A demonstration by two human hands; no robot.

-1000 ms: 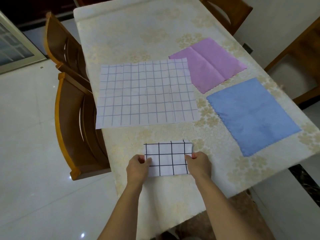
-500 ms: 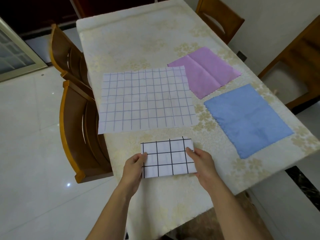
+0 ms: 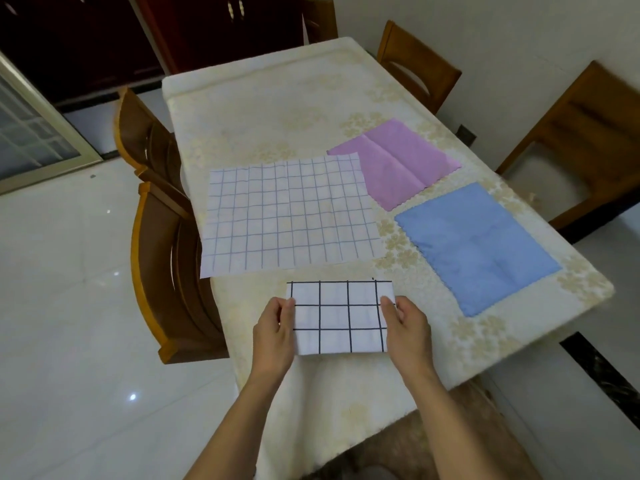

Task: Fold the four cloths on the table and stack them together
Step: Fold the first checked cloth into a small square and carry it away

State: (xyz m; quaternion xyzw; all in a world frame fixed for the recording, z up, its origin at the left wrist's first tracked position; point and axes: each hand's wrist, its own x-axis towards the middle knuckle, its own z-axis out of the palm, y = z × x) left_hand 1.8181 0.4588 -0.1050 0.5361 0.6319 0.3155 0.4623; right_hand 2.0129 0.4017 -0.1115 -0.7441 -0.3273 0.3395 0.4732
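I pinch the folded black-checked cloth [image 3: 339, 317] at its side edges with my left hand [image 3: 273, 336] and right hand [image 3: 408, 329], squaring it at the table's [image 3: 277, 98] near edge as the stack's base.

Both forearms are bare to the frame edge, with no sleeves, and the left hand [image 3: 273, 332] and right hand [image 3: 408, 327] are bare.

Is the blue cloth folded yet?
No, the blue cloth lies spread flat on the table, apart from both hands.
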